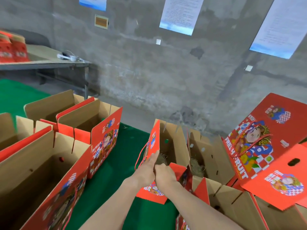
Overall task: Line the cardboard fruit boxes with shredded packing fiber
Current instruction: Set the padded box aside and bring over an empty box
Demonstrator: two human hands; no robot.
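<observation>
Head view: your left hand (147,170) lies w/ fingers straight along the outer face of the tall red cardboard flap (155,140) on the left side of the open red-and-brown cardboard fruit box (174,143) at centre, touching it low down. Your right hand (163,173) is just beside the left and touching it. Its fingers are curled down over the box's near rim; can't tell if they pinch fiber, cardboard or nothing. Brownish shredded packing fiber (162,159) sits in the bottom of that box, just past your fingertips. A thin red cord handle (141,156) hangs off the flap's outer face, left of your left hand.

Right of it, touching, stands a second open brown cardboard box (209,155) w/ a fiber clump (196,166) in its bottom. A closed red printed "FRESH FRUIT" box (265,146) rests tilted on the open boxes at right.

Left side: a large open red-and-brown box (41,171) near you and another open box (83,118) farther back, brown insides showing. A green mat (119,163) lies under the boxes. Far left, a grey table (49,64) carries red printed cartons (11,50). White paper sheets (181,14) hang on the grey concrete wall (149,72).
</observation>
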